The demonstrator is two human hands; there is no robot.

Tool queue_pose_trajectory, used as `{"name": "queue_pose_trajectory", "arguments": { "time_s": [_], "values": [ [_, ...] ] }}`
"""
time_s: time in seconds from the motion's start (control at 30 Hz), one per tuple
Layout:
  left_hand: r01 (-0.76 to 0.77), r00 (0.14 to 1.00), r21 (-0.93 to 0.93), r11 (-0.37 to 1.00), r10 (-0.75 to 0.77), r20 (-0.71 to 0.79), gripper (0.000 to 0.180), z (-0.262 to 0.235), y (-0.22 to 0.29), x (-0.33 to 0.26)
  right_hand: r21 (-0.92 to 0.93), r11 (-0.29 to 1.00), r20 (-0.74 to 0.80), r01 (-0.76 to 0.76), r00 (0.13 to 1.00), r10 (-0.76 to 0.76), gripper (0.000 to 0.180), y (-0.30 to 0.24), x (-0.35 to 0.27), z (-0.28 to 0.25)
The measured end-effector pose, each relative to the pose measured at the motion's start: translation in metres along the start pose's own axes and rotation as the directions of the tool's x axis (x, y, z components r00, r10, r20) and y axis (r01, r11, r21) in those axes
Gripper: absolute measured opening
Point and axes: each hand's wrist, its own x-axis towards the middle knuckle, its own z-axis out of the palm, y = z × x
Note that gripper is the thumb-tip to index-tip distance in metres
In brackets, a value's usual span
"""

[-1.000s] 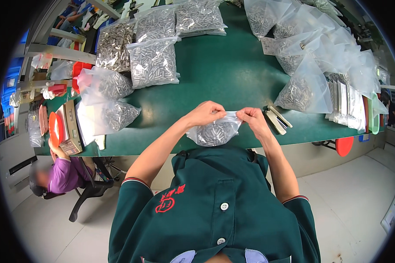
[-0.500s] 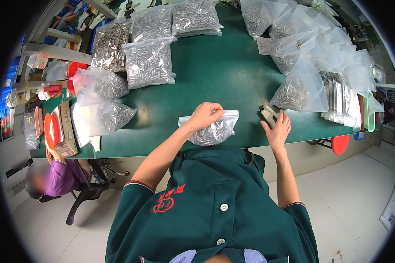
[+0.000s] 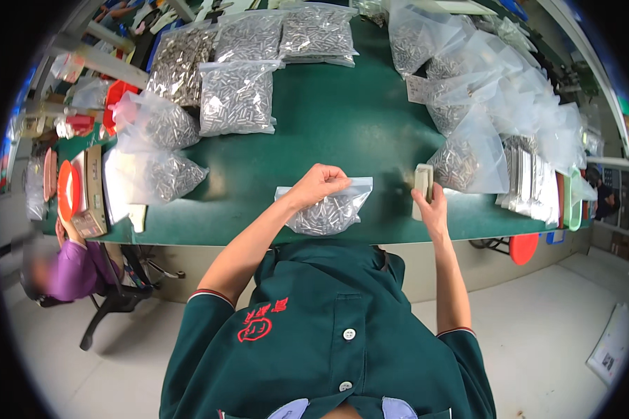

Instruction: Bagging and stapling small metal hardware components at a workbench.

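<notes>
A small clear zip bag (image 3: 326,215) of short silvery metal pins lies on the green table at its near edge. My left hand (image 3: 319,184) is closed, its fingers pinching the bag's top edge. To the right of the bag, my right hand (image 3: 431,209) grips a narrow cream-coloured stapler (image 3: 422,179) between thumb and fingers. The stapler points away from me, beside a frosted bag (image 3: 461,164) of metal parts.
Packed clear bags (image 3: 237,98) of metal pins lie at the far left, with looser bags (image 3: 175,174) nearer. More frosted bags (image 3: 496,98) crowd the right side by upright flat packs (image 3: 528,183). At left, a person in purple (image 3: 84,269) sits near an orange tray (image 3: 68,190).
My right hand has closed round the stapler and turned it straighter, pointing away from me. My left hand keeps its pinch on the bag's top. The whole view has shifted slightly.
</notes>
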Motion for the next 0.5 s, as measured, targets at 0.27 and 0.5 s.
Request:
{"name": "queue_pose_trajectory", "arguments": {
  "time_s": [0.27,0.5],
  "values": [
    [-0.083,0.996,0.019,0.996,0.084,-0.038,0.019,0.0,-0.002,-0.002,0.726,0.668,-0.144,0.164,0.986,-0.085,0.028,-0.154,-0.001,0.063],
    [-0.169,0.967,0.248,0.954,0.209,-0.144,0.02,0.004,0.001,-0.008,0.47,0.856,0.003,0.214,0.97,-0.244,0.028,-0.164,-0.009,0.089]
  ]
}}
